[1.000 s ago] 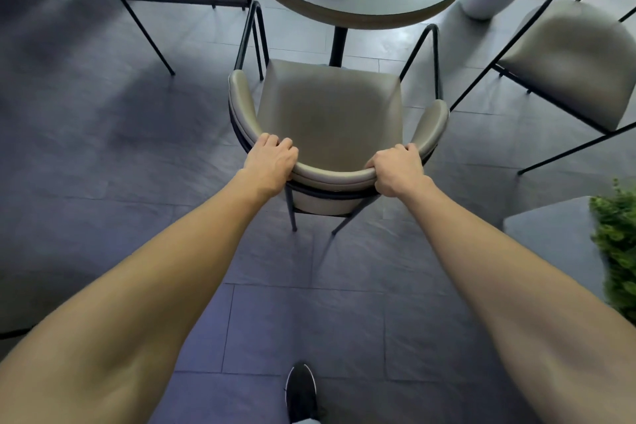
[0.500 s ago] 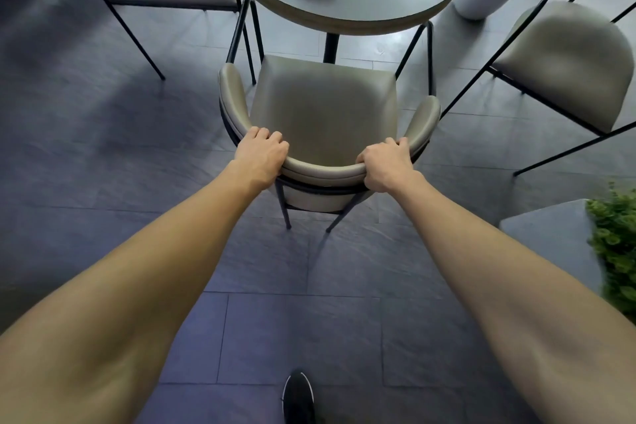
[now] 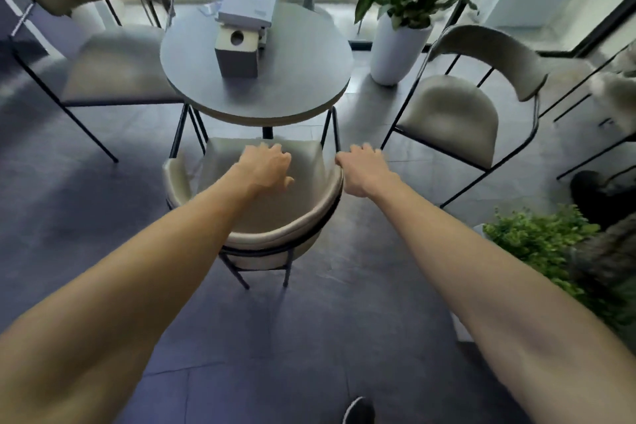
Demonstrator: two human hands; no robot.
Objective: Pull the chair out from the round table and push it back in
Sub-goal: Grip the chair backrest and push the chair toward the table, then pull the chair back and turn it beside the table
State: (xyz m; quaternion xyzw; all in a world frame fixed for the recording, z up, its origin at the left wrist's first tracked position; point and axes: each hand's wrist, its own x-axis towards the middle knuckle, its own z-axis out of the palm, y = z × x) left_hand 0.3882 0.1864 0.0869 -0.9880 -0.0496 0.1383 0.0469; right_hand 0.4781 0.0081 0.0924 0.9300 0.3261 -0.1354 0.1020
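Half a second ago both hands were clamped on the curved top of the chair's backrest; now both have let go. The left hand (image 3: 266, 165) floats over the seat with its fingers loosely spread and holding nothing, and the right hand (image 3: 364, 167) hangs just past the right end of the backrest, fingers relaxed and apart, perhaps brushing the tip of the padding, though the blur makes that hard to tell. The chair (image 3: 254, 213) stands on the floor with the front edge of its seat at or just under the near edge of the round table (image 3: 299, 79), its front legs beside the table's rim. The view has also lifted, so the whole tabletop and the box (image 3: 237, 52) near its far edge now show. Judging by the released grip and the tucked seat, the push back in looks finished and the task is likely complete.
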